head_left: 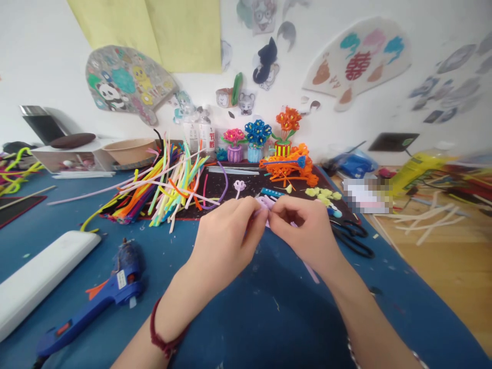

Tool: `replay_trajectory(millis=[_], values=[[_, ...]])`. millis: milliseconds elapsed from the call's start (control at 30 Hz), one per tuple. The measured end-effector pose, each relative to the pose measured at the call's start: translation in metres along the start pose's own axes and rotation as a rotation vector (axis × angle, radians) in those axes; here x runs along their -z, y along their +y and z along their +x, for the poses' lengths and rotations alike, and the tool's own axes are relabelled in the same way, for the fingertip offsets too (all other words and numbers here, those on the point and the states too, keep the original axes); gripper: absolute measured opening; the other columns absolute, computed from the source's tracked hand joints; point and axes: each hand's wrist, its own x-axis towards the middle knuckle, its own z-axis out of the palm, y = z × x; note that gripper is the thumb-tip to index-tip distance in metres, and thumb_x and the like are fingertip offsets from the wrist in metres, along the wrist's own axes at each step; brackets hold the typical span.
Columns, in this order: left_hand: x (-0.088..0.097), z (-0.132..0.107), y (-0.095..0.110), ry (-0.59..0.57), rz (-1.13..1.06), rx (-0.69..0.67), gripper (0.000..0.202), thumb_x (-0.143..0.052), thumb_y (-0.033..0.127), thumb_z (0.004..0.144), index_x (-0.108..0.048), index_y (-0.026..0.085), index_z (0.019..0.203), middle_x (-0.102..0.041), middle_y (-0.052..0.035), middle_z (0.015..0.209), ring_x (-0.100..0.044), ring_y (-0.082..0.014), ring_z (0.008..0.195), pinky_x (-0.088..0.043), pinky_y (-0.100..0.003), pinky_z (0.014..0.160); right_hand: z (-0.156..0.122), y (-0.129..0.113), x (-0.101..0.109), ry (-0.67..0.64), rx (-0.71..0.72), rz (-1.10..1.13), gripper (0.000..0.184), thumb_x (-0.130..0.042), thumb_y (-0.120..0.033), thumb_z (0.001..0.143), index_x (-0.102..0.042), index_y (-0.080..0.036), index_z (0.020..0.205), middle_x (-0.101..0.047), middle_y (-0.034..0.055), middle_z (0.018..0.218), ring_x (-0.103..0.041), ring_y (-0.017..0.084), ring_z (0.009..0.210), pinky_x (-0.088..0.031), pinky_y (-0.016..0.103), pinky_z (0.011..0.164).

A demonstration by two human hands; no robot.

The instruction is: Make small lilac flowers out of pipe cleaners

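My left hand (226, 230) and my right hand (307, 225) meet above the front edge of a dark mat, thumbs and forefingers pinched together. Between the fingertips is a light purple pipe cleaner (265, 202), which both hands grip; its exact shape there is mostly covered by my fingers. A light purple stem (312, 272) sticks out below my right hand, and I cannot tell whether it belongs to the held piece. Just beyond my left hand lies a small pale purple pipe cleaner flower (239, 185). Black-handled scissors (353, 238) rest to the right of my right hand.
A heap of coloured pipe cleaners (172, 179) lies at the back left. A blue glue gun (103, 297) and a white case (46, 279) are at the left. Small flower pots (255, 152) and orange pipe cleaner pieces (294, 166) stand at the back, by a yellow bottle (418, 166).
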Motion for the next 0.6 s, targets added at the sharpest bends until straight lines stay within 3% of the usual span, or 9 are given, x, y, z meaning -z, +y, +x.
replay_trajectory(millis=[133, 233, 400, 600], values=[[-0.002, -0.001, -0.002, 0.003, 0.155, -0.155, 0.022, -0.041, 0.017, 0.097, -0.054, 0.017, 0.080, -0.058, -0.0016, 0.070, -0.050, -0.0133, 0.064, -0.036, -0.026, 0.057, 0.000, 0.000, 0.000, -0.015, -0.025, -0.001, 0.016, -0.056, -0.014, 0.071, -0.048, -0.019, 0.057, -0.044, -0.0056, 0.053, -0.038, 0.008, 0.050, -0.028, 0.023, 0.047], [0.002, -0.001, -0.003, -0.042, 0.087, -0.229, 0.023, -0.041, 0.012, 0.096, -0.053, 0.017, 0.077, -0.056, -0.0014, 0.068, -0.046, -0.0130, 0.061, -0.034, -0.025, 0.055, 0.001, 0.002, 0.002, -0.087, -0.052, 0.051, 0.016, -0.055, -0.014, 0.070, -0.048, -0.018, 0.056, -0.043, -0.0056, 0.053, -0.038, 0.008, 0.051, -0.028, 0.023, 0.047], [0.011, 0.004, -0.004, -0.124, -0.315, -0.080, 0.024, -0.047, 0.016, 0.095, -0.058, 0.016, 0.074, -0.059, 0.0003, 0.068, -0.049, -0.0096, 0.060, -0.037, -0.021, 0.057, 0.003, 0.003, 0.007, -0.213, -0.115, 0.183, 0.015, -0.055, -0.017, 0.068, -0.050, -0.018, 0.054, -0.042, -0.0051, 0.052, -0.035, 0.009, 0.052, -0.027, 0.022, 0.047], [0.012, 0.008, -0.002, -0.128, -0.667, 0.185, 0.034, -0.057, 0.033, 0.092, -0.058, 0.015, 0.064, -0.047, 0.0037, 0.053, -0.037, -0.0080, 0.049, -0.028, -0.021, 0.046, 0.006, -0.003, 0.010, -0.244, -0.188, 0.310, 0.017, -0.054, -0.018, 0.068, -0.050, -0.017, 0.051, -0.041, -0.0056, 0.048, -0.034, 0.007, 0.049, -0.025, 0.020, 0.045]])
